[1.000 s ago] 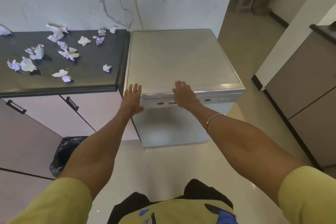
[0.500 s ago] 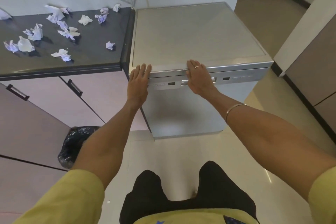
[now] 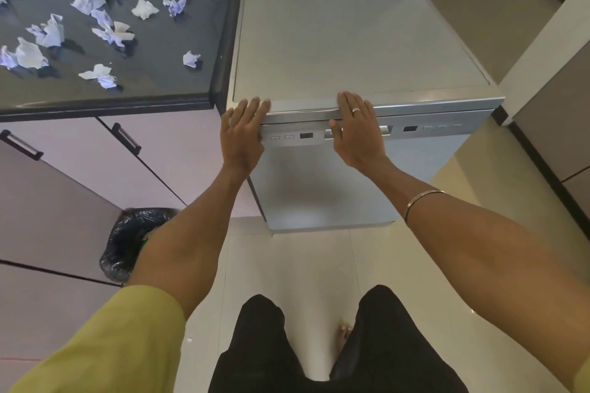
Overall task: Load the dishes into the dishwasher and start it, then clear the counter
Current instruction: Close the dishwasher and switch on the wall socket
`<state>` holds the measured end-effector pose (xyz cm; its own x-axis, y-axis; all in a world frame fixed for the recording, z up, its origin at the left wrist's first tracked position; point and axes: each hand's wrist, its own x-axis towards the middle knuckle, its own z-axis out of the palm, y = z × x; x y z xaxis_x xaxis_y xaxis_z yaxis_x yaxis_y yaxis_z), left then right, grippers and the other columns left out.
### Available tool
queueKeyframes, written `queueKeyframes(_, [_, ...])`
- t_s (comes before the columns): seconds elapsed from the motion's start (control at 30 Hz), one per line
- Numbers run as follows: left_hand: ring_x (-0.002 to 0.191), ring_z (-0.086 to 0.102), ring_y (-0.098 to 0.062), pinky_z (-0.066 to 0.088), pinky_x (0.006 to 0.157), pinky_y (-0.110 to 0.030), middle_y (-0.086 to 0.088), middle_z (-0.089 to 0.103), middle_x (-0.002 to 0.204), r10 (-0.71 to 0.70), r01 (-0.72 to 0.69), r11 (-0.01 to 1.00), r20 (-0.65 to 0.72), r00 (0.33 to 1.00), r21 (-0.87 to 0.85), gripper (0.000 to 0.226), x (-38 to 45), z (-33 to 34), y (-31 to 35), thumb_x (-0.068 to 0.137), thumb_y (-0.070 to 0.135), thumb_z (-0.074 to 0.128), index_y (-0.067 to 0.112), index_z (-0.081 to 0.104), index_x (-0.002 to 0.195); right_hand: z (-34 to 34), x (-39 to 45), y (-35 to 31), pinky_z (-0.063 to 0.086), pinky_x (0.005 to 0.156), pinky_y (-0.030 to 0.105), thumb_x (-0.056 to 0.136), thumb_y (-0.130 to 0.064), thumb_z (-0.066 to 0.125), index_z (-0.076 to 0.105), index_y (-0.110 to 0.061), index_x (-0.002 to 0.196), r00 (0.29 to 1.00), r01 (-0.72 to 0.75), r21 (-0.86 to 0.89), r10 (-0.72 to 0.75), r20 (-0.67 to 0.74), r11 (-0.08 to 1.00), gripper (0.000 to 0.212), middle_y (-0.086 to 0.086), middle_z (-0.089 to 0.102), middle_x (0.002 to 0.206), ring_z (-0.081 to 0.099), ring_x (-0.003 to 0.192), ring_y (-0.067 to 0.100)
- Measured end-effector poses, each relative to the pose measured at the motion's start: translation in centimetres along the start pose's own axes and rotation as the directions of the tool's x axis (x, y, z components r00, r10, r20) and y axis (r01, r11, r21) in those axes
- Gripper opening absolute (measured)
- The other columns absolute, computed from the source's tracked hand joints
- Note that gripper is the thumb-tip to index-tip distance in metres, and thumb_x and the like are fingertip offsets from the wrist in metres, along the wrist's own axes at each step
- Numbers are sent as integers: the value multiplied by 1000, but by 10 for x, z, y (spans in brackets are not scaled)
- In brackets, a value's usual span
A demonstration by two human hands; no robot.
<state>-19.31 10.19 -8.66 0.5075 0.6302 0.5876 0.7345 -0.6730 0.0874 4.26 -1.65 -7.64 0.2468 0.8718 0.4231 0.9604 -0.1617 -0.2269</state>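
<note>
The dishwasher (image 3: 357, 51) is standing to the right of the counter (image 3: 166, 41), touching its end. Crumpled papers (image 3: 105, 29) are lying scattered on the counter, mostly toward its left and far side. Cabinets (image 3: 95, 175) are sitting under the counter, and a bagged bin (image 3: 127, 242) is standing on the floor before them, left of the dishwasher's front.

Dark desk (image 3: 166, 86) to my left, littered with crumpled paper.

A loose scatter of white and pale purple paper scraps (image 3: 105, 32) lies across its top, most toward the back and left, one small wad (image 3: 191, 59) alone near the right edge. On the pale tiled floor (image 3: 319, 265) stands a bin lined with a black bag (image 3: 127, 242), against the cabinets.
</note>
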Motion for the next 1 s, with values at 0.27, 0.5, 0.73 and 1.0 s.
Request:
queueKeyframes(0.27, [149,23,-30,20,122,-46,-6,29,160,-39,32,999,190,981,43,99,-8,-14,4,75,7,81,22,24,155,-14,4,-7,15,123,42,101,-32,43,26,-3,153,989,-33,6,32,142,999,62,12,30,158,23,148,28])
queueKeyframes(0.5, [152,1,-27,11,124,-43,-13,5,165,-63,46,996,268,961,71,110,-42,-49,-11,79,35,80,4,8,157,-49,6,-6,5,124,43,103,-38,35,15,0,155,955,-81,-103,107,277,991,67,16,14,163,9,152,31])
queueKeyframes(0.73, [152,7,-29,11,124,-43,-16,14,163,-68,69,998,240,968,5,61,-41,-67,-1,106,34,35,0,19,154,-57,2,-18,8,124,44,106,-24,29,13,-1,155,934,2,-152,52,353,988,57,15,13,163,9,152,32])
queueKeyframes(1.0, [152,5,-27,8,125,-42,-13,16,163,-120,135,990,260,958,-38,55,-29,-76,18,105,25,18,3,21,155,-70,-8,-25,6,124,43,105,-19,29,11,0,155,910,-21,-128,72,409,992,57,15,10,164,4,152,30])
